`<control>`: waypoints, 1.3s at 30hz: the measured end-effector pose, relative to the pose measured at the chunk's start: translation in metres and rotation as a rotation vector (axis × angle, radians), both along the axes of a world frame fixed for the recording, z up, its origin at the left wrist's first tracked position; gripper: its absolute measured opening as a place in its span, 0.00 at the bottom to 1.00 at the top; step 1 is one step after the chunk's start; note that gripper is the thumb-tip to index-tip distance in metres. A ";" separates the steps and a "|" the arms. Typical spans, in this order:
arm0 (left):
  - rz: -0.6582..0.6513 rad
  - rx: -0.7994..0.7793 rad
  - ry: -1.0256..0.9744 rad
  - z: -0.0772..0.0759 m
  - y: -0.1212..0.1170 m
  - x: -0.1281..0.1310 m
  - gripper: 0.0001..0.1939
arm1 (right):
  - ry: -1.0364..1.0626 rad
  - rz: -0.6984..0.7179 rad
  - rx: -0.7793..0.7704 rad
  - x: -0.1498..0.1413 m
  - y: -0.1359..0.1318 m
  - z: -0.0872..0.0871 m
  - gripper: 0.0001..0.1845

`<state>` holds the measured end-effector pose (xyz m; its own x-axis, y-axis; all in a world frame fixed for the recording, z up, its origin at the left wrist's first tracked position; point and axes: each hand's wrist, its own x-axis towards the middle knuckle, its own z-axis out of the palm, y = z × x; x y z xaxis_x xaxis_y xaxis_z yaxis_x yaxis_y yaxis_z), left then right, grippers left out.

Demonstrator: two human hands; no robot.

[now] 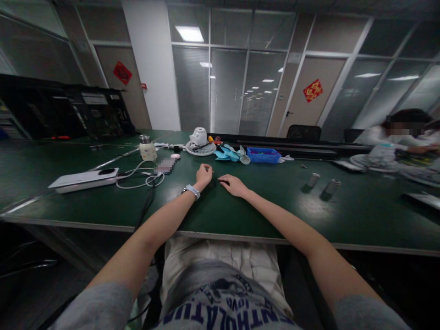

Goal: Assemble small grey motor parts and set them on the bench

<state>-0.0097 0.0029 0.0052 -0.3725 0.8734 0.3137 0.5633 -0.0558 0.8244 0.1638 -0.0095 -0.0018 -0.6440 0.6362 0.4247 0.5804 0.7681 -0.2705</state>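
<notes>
My left hand [204,174], a watch on its wrist, rests on the green table with its fingers curled together. Whatever it may hold is hidden. To its right, my right hand [233,185] lies low on the tabletop. Its fingers point left, with a dark gap between them and the thumb; no held thing shows there. The two hands are close but apart. Beyond them are a white fan body with its round grille [201,147], light-blue fan blades [227,153] and a blue bin [264,155] with small parts inside.
Two metal cylinders [313,179] stand on the right. At left are a white box [85,180] with a phone on it, looped white cables [137,185] and a cream jar [147,150]. A co-worker [385,133] sits far right. The table's front edge [227,236] runs before me.
</notes>
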 end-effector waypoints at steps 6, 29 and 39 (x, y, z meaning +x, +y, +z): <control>-0.009 -0.018 -0.005 -0.001 0.001 -0.001 0.11 | 0.129 -0.112 -0.022 0.018 0.008 0.007 0.18; -0.135 -0.046 -0.008 -0.010 0.008 -0.002 0.11 | 0.226 -1.290 0.200 0.266 0.037 0.031 0.23; -0.144 -0.044 -0.002 -0.007 0.004 -0.001 0.11 | 0.305 -1.329 0.267 0.269 0.034 0.029 0.23</control>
<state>-0.0108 0.0068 -0.0017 -0.2424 0.9309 0.2733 0.5507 -0.0999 0.8287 0.4328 0.0242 0.0272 0.5127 0.5701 0.6419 0.8538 -0.2599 -0.4511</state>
